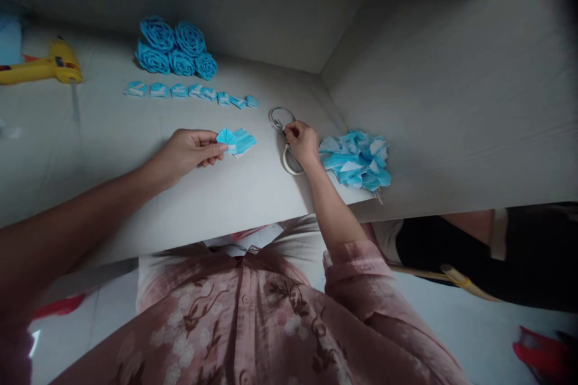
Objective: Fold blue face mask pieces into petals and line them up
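Note:
My left hand [192,153] pinches a folded blue-and-white piece of paper [238,141] between thumb and fingers, above the table. A small white strip shows on the paper by my thumb. My right hand [302,139] is closed in a pinch at the lower edge of a thin wire ring [282,113]. What its fingertips hold, if anything, is too small to make out. Partly under this hand lies a white roll of tape [289,161]. To its right sits a ruffled bunch of blue and white paper petals [356,159], with a thin stick poking out below.
Rolled blue paper rosettes [176,48] are stacked at the back. A row of several small folded blue papers [179,91] lies before them. A yellow glue gun [63,63] rests at the far left. Grey walls stand behind and right. Another person's leg [451,240] shows at right.

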`<state>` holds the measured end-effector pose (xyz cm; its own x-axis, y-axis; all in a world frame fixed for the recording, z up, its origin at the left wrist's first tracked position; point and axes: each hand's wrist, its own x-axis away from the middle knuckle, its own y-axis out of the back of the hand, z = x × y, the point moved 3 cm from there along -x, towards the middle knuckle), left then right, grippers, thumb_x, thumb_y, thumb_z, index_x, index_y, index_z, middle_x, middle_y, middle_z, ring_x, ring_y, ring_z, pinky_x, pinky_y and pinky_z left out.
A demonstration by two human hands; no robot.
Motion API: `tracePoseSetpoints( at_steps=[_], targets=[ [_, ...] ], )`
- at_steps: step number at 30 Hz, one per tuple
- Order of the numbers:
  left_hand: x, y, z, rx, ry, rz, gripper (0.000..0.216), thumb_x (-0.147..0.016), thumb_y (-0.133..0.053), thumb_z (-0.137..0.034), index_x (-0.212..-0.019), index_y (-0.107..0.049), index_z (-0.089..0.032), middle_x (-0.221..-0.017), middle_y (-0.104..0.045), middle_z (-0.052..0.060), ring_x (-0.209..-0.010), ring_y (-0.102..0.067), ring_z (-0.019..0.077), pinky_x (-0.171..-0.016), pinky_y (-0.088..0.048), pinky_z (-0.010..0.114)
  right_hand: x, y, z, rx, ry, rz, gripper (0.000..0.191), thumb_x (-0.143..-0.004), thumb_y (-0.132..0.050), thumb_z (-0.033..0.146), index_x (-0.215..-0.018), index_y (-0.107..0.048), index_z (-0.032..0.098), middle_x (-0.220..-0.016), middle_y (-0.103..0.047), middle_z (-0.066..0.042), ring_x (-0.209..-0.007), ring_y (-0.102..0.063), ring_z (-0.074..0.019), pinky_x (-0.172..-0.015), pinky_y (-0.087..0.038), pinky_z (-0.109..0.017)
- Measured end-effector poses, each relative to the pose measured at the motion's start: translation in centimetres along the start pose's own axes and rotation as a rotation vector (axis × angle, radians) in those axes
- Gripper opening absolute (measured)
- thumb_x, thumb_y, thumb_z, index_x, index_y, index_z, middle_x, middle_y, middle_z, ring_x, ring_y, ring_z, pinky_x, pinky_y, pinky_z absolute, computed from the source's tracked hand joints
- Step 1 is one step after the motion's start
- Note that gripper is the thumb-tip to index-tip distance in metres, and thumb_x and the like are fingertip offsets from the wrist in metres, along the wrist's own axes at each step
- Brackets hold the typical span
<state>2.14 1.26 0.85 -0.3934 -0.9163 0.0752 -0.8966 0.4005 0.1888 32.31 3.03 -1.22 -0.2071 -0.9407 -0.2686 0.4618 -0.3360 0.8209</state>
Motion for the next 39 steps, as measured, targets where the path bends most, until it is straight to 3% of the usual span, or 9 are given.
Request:
tracePoseSetpoints(
  at_steps=[10,18,21,24,26,32,39],
  targets=[
    [0.2,-0.1,-0.4,0.024,-0.009,-0.001,0.021,-0.074,-0.079,-0.037,-0.071,-0.071,-0.018,-0.068,-0.068,0.002,-0.057,-0.052,0.01,-0.055,-0.042,0.023,0.1,-0.4,-0.4,-0.07,-0.017,-0.016,0.019,-0.094,-0.058,0.02,-0.099,-0.076,0.015,-0.098,-0.08,-0.009,-0.089,-0.07,-0.0199,-0.084,-0.049,-0.03],
    [0.4,-0.3,-0.9,0.033,-0.025,0.017,0.026,-0.075,-0.08,-0.042,-0.069,-0.069,-0.019,-0.065,-0.065,0.002,-0.057,-0.052,0.0102,-0.053,-0.039,0.023,0.3,-0.2,-0.5,-0.371,-0.028,-0.154,0.022,-0.098,-0.056,0.034,-0.097,-0.069,0.017,-0.091,-0.075,-0.004,-0.083,-0.067,-0.0152,-0.076,-0.052,-0.027],
    [0.6,-0.5,-1.1,0.045,-0.034,0.032,0.028,-0.075,-0.08,-0.042,-0.067,-0.068,-0.019,-0.063,-0.063,0.001,-0.056,-0.051,0.0098,-0.052,-0.037,0.023,2.2,0.9,2.3,-0.436,0.194,-0.213,0.024,-0.101,-0.056,0.039,-0.097,-0.07,0.02,-0.094,-0.074,-0.005,-0.085,-0.067,-0.0157,-0.076,-0.053,-0.028],
    [0.7,-0.6,-1.3,0.059,-0.039,0.058,0.027,-0.077,-0.08,-0.041,-0.068,-0.067,-0.018,-0.061,-0.06,0.001,-0.054,-0.05,0.0093,-0.051,-0.035,0.023,5.1,2.0,6.0,-0.366,0.538,-0.246,0.026,-0.106,-0.056,0.04,-0.099,-0.074,0.022,-0.095,-0.075,-0.006,-0.087,-0.069,-0.017,-0.074,-0.053,-0.03],
    [0.7,-0.6,-1.3,0.067,-0.035,0.078,0.027,-0.078,-0.079,-0.039,-0.067,-0.067,-0.018,-0.06,-0.06,0.0,-0.054,-0.05,0.0092,-0.05,-0.033,0.023,6.4,2.2,7.7,-0.302,0.664,-0.251,0.027,-0.108,-0.054,0.038,-0.101,-0.076,0.024,-0.094,-0.075,-0.007,-0.088,-0.069,-0.0184,-0.074,-0.055,-0.032],
    [0.9,-1.0,-1.5,0.079,-0.015,0.16,0.02,-0.078,-0.08,-0.032,-0.068,-0.07,-0.017,-0.062,-0.064,0.001,-0.055,-0.052,0.0093,-0.052,-0.038,0.023,7.2,1.4,9.2,-0.215,0.833,-0.248,0.03,-0.11,-0.051,0.036,-0.104,-0.078,0.026,-0.093,-0.075,-0.009,-0.091,-0.07,-0.0216,-0.083,-0.058,-0.04],
    [1.0,-1.2,-1.7,0.086,0.03,0.186,0.011,-0.077,-0.082,-0.027,-0.077,-0.076,-0.017,-0.065,-0.065,0.0,-0.054,-0.052,0.0091,-0.052,-0.04,0.023,7.3,1.2,9.7,-0.106,0.936,-0.313,0.029,-0.111,-0.052,0.032,-0.105,-0.08,0.029,-0.092,-0.075,-0.007,-0.089,-0.07,-0.0211,-0.081,-0.056,-0.039]
  ],
)
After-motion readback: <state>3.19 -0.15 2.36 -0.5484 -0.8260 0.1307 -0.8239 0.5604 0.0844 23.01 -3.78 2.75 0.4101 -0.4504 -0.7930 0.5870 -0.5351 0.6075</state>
